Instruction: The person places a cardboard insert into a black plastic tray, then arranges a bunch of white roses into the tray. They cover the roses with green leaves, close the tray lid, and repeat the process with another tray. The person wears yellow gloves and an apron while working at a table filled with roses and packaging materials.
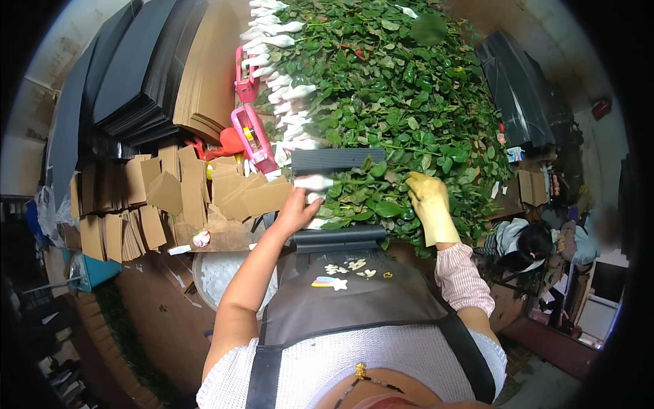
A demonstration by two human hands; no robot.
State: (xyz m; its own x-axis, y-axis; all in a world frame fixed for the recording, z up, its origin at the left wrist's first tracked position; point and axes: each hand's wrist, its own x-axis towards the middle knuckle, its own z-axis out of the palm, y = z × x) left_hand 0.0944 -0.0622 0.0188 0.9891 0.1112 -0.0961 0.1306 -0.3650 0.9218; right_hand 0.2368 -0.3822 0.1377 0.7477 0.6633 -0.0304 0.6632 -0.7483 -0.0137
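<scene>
Roses with white net sleeves over their buds lie sideways in front of me, buds to the left, leafy stems to the right. My left hand (296,210) is bare, its fingers closed around the bud end of a sleeved rose (315,183). Among the leaves to the right is my right hand (428,199) in a yellow glove, fingers curled together on the stems; leaves partly hide the fingertips. These roses lie between a ribbed grey strip (338,160) behind and a dark grey sheet edge (340,238) close to my apron.
Beyond is a large pile of leafy roses (395,88). Pink tape dispensers (252,140) stand left of it, near cut cardboard pieces (248,198) and stacked grey sheets (146,75). A white-filled tub (235,276) sits below the table edge. Another person (528,242) is at the right.
</scene>
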